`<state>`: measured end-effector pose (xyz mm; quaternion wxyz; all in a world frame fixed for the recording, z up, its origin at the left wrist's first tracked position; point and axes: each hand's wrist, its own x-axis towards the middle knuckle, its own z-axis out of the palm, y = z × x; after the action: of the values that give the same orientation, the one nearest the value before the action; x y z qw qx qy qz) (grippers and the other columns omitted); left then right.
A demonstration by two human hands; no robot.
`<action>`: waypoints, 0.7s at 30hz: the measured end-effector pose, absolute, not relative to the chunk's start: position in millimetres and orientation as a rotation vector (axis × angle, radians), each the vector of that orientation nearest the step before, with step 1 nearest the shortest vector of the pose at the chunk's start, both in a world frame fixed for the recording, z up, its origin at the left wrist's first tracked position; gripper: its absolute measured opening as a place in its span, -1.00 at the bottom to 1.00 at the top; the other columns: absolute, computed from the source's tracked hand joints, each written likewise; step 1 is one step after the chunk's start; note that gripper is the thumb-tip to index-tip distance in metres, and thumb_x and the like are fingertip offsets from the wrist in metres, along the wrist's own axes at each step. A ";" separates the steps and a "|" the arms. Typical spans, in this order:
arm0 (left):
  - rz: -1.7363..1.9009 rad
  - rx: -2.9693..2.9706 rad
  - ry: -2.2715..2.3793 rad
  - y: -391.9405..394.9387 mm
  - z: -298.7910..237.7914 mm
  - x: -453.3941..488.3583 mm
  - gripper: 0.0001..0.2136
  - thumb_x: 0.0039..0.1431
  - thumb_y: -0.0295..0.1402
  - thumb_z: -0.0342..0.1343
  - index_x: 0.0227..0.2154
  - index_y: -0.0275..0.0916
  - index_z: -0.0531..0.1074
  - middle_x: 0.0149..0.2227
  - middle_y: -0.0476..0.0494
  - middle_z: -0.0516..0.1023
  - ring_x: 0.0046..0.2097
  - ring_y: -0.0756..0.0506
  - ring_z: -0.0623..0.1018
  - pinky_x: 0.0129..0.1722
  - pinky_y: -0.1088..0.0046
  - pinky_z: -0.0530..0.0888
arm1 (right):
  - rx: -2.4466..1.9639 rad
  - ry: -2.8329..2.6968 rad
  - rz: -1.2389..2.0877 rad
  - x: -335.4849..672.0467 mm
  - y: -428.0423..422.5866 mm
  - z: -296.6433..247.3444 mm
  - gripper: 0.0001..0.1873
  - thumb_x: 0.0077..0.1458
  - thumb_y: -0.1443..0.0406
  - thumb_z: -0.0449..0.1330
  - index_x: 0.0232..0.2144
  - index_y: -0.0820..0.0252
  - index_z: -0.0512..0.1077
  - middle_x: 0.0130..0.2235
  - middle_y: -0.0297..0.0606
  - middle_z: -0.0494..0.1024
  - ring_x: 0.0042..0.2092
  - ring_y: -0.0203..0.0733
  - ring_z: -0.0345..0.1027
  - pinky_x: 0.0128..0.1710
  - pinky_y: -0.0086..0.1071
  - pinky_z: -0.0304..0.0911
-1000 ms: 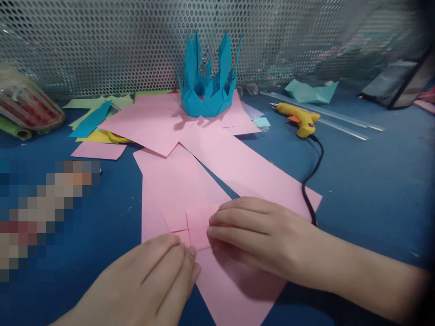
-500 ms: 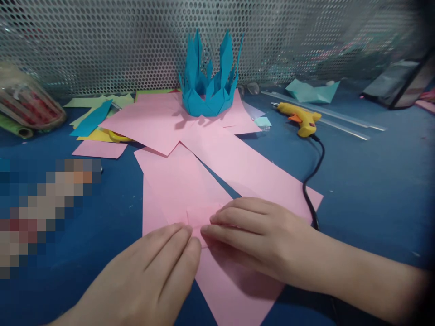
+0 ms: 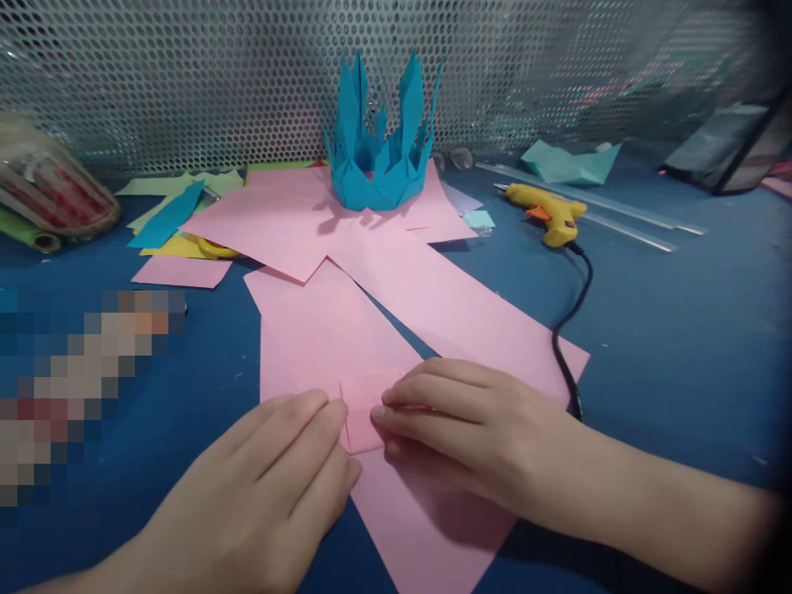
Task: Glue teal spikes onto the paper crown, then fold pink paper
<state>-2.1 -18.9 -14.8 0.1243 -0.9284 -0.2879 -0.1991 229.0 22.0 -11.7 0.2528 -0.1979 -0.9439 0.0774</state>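
Note:
A small folded piece of pink paper [image 3: 366,412] lies over larger pink sheets, with crease lines across it. My left hand [image 3: 272,470] is at its left edge, fingers pressed together and the fingertips pinching that side. From the other side, my right hand [image 3: 476,425] grips the right edge, its fingers closed on the paper. The thumbs are mostly hidden. Beneath both hands spread the pink sheets [image 3: 297,322], overlapping at angles. Beyond them stands a blue paper crown [image 3: 377,190] with tall pointed spikes.
A yellow glue gun [image 3: 548,216] lies right, its black cord [image 3: 560,322] running toward my right forearm. Clear glue sticks [image 3: 649,216] and a teal folded paper [image 3: 572,163] lie behind it. At left are paper scraps [image 3: 179,271] and a jar [image 3: 58,181]. A perforated metal panel [image 3: 216,82] closes the back.
My left hand has shifted slightly left and its fingertips have slid back, uncovering more of the folded paper's left part. My right hand stays almost where it was.

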 end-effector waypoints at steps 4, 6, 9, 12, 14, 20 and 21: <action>-0.566 -2.810 -0.861 -14.6 -14.6 0.9 -0.76 0.38 -0.56 -0.14 -0.19 -0.38 0.45 -0.21 -0.18 0.62 -0.13 -0.16 0.53 -0.01 0.30 0.37 | -0.516 -2.584 0.131 231.2 20.5 -9.7 -0.74 0.31 0.45 0.03 -0.23 0.42 0.54 -0.27 -0.14 0.63 -0.19 -0.13 0.49 -0.14 -0.25 0.48; -0.525 -2.781 -0.802 -12.5 -9.7 3.3 -0.66 0.40 -0.58 -0.26 -0.20 -0.34 0.47 -0.25 -0.14 0.63 -0.18 -0.14 0.54 -0.07 0.32 0.38 | -0.511 -2.585 0.121 232.6 21.2 -9.1 -0.70 0.33 0.46 -0.01 -0.24 0.43 0.54 -0.25 -0.14 0.64 -0.19 -0.13 0.50 -0.13 -0.26 0.48; -0.513 -2.752 -0.750 -11.2 -3.0 5.8 -0.54 0.39 -0.60 -0.38 -0.27 -0.28 0.48 -0.27 -0.10 0.65 -0.23 -0.14 0.54 -0.12 0.31 0.38 | -0.507 -2.585 0.123 233.3 22.7 -9.7 -0.68 0.32 0.48 -0.03 -0.24 0.44 0.54 -0.23 -0.15 0.64 -0.19 -0.14 0.50 -0.12 -0.27 0.47; -0.559 -2.753 -0.712 -13.0 -4.9 5.0 -0.58 0.39 -0.60 -0.34 -0.25 -0.28 0.47 -0.23 -0.08 0.65 -0.18 -0.13 0.54 -0.08 0.32 0.38 | -0.546 -2.546 0.221 232.4 24.0 -11.2 -0.74 0.31 0.43 0.04 -0.24 0.39 0.54 -0.24 -0.18 0.63 -0.19 -0.16 0.50 -0.12 -0.29 0.45; -0.591 -2.759 -0.680 -14.9 -10.1 3.7 -0.65 0.39 -0.60 -0.26 -0.22 -0.32 0.47 -0.19 -0.12 0.64 -0.14 -0.14 0.54 -0.05 0.32 0.39 | -0.634 -2.472 0.428 231.9 25.2 -11.8 -0.80 0.28 0.36 0.12 -0.28 0.32 0.55 -0.25 -0.21 0.62 -0.20 -0.21 0.49 -0.15 -0.34 0.45; -0.590 -2.880 -0.800 -10.6 -11.4 8.4 -0.76 0.39 -0.49 -0.06 -0.27 -0.42 0.50 -0.33 -0.19 0.60 -0.29 -0.15 0.55 -0.24 0.29 0.50 | -0.765 -2.365 0.718 232.8 25.4 -9.3 -0.93 0.15 0.35 0.28 -0.31 0.26 0.56 -0.24 -0.22 0.62 -0.18 -0.25 0.49 -0.15 -0.43 0.45; -0.561 -2.901 -0.808 -8.6 -9.1 10.1 -0.76 0.39 -0.50 -0.08 -0.27 -0.43 0.50 -0.34 -0.20 0.59 -0.30 -0.16 0.55 -0.28 0.28 0.51 | -0.772 -2.367 0.708 232.7 24.5 -8.8 -0.94 0.16 0.36 0.27 -0.31 0.27 0.55 -0.24 -0.22 0.62 -0.18 -0.24 0.49 -0.15 -0.42 0.46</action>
<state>10.1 -8.6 -9.1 0.0395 -0.9463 -0.2635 -0.1829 232.7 24.5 -8.8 0.2730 -0.2871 -0.8797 0.2630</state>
